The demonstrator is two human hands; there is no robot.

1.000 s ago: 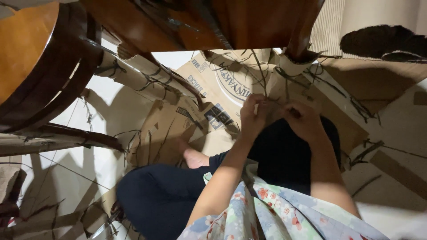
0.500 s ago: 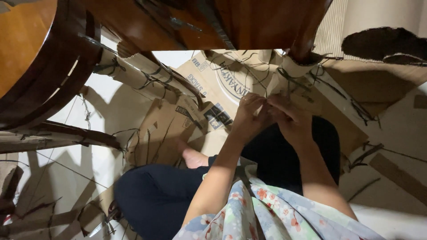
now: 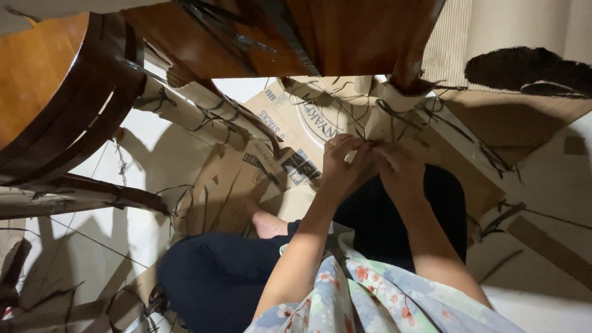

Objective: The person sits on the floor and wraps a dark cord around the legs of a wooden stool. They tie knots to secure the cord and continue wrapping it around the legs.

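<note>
A person sits on the floor, both hands raised together. The left hand (image 3: 342, 163) and right hand (image 3: 398, 169) pinch what seems a thin dark strip (image 3: 370, 143) wrapped round a cardboard-covered furniture leg (image 3: 385, 114) just beyond the fingertips. A hard tug could snap it or tear the cardboard.

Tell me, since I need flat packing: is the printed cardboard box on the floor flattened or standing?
Flattened: the printed cardboard box lies spread on the floor under both hands.
</note>
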